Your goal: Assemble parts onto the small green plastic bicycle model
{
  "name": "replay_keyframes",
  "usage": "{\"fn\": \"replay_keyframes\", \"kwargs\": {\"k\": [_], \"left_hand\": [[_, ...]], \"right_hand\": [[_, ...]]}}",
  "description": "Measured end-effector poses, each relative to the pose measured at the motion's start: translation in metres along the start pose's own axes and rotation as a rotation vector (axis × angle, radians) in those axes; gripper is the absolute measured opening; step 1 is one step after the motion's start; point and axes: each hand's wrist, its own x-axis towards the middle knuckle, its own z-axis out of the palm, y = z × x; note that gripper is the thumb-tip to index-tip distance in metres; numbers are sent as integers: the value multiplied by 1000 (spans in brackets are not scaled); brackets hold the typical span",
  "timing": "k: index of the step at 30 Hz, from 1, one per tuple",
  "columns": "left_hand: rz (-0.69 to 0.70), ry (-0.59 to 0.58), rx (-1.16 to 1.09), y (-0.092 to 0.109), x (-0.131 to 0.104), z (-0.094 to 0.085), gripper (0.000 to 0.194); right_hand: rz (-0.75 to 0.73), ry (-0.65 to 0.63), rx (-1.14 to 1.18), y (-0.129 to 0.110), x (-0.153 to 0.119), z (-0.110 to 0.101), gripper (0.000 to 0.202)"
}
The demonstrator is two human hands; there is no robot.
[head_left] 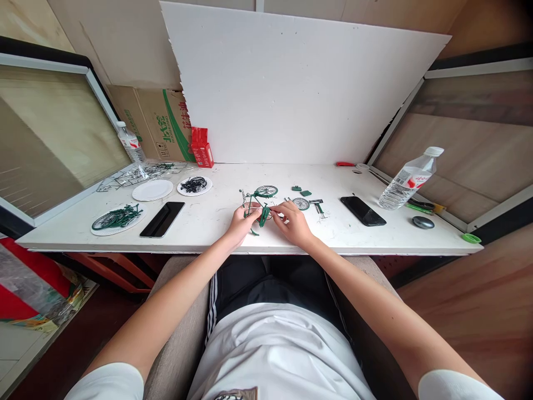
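Observation:
A small green model bicycle (264,216) with thin black-spoked wheels is between my hands, just above the front part of the white table. My left hand (240,226) is closed on its frame from the left, thumb on top. From the right, my right hand (295,224) pinches at the bicycle's side; what lies between those fingertips is too small to make out. One wheel (266,191) points away from me. Right of my hands lie a loose spoked wheel (301,204), a dark green part (318,206) and small green pieces (305,193).
Paper plates hold green parts (119,217) and black parts (195,184); another white plate (152,190) stands behind. Phones lie left (162,219) and right (362,210). Water bottles (410,179), a red box (202,148) and part frames (133,176) stand or lie around. A white board (300,89) leans behind.

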Motion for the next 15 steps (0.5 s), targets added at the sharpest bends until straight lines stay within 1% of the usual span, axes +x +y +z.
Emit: {"fn": "replay_keyframes", "kwargs": {"k": [4, 10, 15], "left_hand": [[7, -19, -8, 1, -1, 0, 48], [-1, -9, -17, -1, 0, -1, 50], [16, 15, -18, -4, 3, -3, 46]], "right_hand": [[9, 27, 17, 1, -1, 1, 34], [25, 8, 56, -2, -2, 0, 28], [33, -13, 83, -1, -2, -1, 23]]}}
